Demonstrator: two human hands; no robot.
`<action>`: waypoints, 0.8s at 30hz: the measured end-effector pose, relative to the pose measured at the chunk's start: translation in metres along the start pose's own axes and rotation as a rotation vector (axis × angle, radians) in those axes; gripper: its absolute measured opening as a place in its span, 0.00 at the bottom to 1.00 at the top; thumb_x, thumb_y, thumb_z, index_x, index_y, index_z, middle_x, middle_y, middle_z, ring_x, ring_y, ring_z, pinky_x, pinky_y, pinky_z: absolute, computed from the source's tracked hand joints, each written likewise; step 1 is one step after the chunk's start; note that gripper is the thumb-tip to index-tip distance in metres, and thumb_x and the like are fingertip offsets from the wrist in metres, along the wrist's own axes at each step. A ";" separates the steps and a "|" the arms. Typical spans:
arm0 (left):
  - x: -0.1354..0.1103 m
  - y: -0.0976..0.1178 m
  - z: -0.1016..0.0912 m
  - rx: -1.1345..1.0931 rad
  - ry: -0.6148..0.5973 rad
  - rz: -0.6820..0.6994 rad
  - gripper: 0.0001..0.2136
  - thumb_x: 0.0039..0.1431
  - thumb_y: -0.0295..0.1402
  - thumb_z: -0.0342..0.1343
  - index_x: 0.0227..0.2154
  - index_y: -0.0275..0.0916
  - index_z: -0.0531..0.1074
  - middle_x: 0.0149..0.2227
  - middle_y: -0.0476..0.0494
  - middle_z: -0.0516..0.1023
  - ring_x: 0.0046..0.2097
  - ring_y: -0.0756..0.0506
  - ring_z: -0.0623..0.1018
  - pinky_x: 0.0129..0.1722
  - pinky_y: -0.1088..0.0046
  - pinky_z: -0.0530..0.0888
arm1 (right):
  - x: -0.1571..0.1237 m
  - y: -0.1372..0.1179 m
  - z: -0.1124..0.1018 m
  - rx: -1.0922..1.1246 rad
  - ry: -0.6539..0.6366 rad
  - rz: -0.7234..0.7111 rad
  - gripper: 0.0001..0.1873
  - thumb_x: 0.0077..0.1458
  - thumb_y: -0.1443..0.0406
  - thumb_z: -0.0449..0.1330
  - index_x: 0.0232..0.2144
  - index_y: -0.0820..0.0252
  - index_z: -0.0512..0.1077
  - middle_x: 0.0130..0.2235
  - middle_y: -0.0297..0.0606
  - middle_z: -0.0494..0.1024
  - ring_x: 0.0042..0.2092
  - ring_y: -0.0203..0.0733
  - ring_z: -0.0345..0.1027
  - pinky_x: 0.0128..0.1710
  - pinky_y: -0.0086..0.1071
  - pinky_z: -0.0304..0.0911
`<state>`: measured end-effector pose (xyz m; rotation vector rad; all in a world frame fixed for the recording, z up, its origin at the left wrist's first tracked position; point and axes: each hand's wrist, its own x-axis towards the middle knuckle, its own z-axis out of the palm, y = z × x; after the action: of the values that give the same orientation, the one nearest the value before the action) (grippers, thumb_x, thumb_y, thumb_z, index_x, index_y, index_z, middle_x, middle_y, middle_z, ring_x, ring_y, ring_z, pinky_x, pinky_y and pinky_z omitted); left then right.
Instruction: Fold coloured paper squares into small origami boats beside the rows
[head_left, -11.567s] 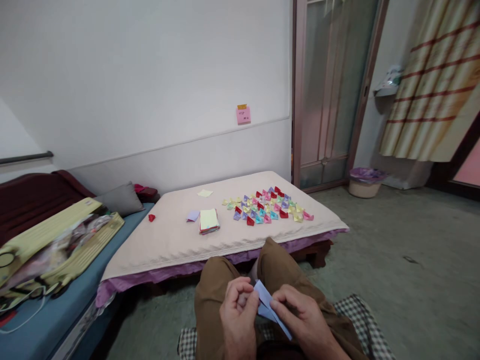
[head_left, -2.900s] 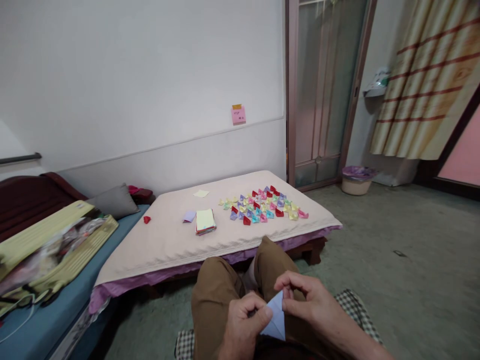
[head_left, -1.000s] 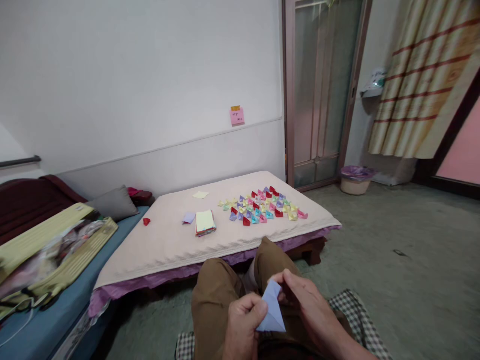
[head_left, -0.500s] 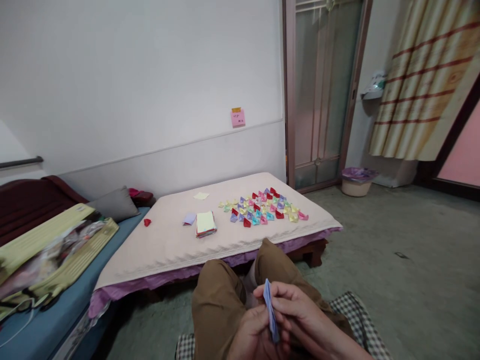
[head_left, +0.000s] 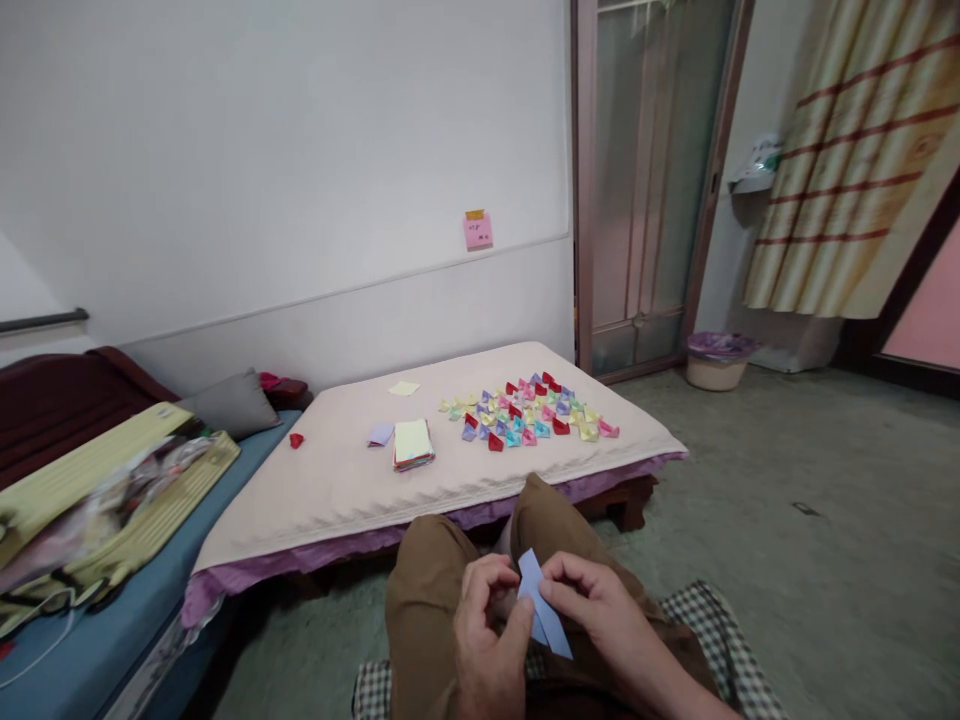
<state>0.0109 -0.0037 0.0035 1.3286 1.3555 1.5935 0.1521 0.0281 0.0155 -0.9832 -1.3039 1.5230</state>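
While left fingers (head_left: 487, 577) hold folded blue paper (head_left: 553, 634) (thumb foremost), right fingers (head_left: 568, 599) pinch its edge.

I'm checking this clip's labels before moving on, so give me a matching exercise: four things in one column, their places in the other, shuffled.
1. folded blue paper
2. stack of coloured paper squares
3. pink note
4. bin with purple liner

A. taped to the white wall
B. on the floor
C. in the left hand and right hand
D. left of the folded paper boats

Pairs: 1-C, 2-D, 3-A, 4-B.
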 end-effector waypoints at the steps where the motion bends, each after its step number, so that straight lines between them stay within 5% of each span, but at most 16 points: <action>1: 0.000 0.001 0.000 0.054 0.023 0.043 0.03 0.47 0.31 0.61 0.27 0.39 0.74 0.40 0.40 0.75 0.44 0.41 0.74 0.45 0.67 0.69 | -0.001 0.000 0.002 -0.029 0.010 -0.019 0.14 0.45 0.57 0.62 0.20 0.63 0.70 0.20 0.28 0.64 0.24 0.34 0.55 0.25 0.27 0.52; 14: 0.002 -0.003 0.000 0.279 0.093 0.181 0.05 0.51 0.29 0.57 0.27 0.39 0.78 0.39 0.38 0.77 0.42 0.40 0.76 0.43 0.66 0.71 | -0.005 0.012 0.012 -0.332 0.117 -0.158 0.13 0.50 0.59 0.56 0.20 0.62 0.68 0.21 0.30 0.62 0.25 0.35 0.55 0.24 0.27 0.52; 24: 0.006 0.000 0.006 0.030 0.087 -0.006 0.04 0.45 0.30 0.59 0.20 0.36 0.74 0.35 0.38 0.75 0.36 0.42 0.77 0.33 0.70 0.74 | -0.005 0.029 0.006 -0.620 0.150 -0.416 0.15 0.59 0.62 0.51 0.24 0.61 0.70 0.24 0.34 0.69 0.27 0.36 0.63 0.27 0.27 0.56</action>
<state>0.0148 0.0039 0.0044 1.2846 1.4390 1.6505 0.1444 0.0194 -0.0127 -1.0838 -1.7817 0.7229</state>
